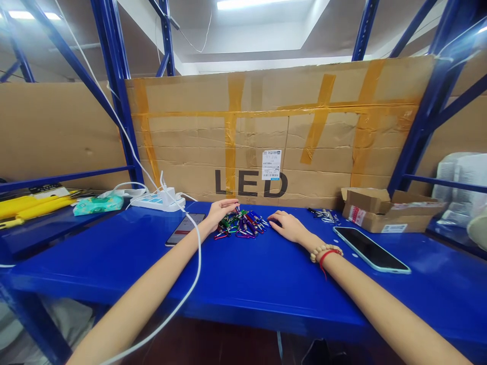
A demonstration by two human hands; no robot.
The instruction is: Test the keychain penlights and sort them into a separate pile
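Observation:
A heap of small shiny carabiner keychains [243, 225] in green, red, blue and purple lies on the blue tabletop [243, 274]. At the heap's upper left, my left hand [221, 210] has its fingers drawn together. A small bit shows at their tips, too tiny to name. My right hand [289, 226] rests palm down on the table just right of the heap. Its fingers are loosely bent and somewhat apart, with the fingertips near the blue pieces; nothing shows in its grasp. A beaded bracelet [322, 250] and a red string circle the right wrist.
A phone [185, 229] lies behind my left forearm, and a mint-edged phone [371, 249] lies at right. A white cable [196, 274] crosses my left arm from the power strip [158, 200]. Small metal parts [324, 215] lie beside an opened cardboard box [391, 209]. Cardboard [182, 142] closes the back.

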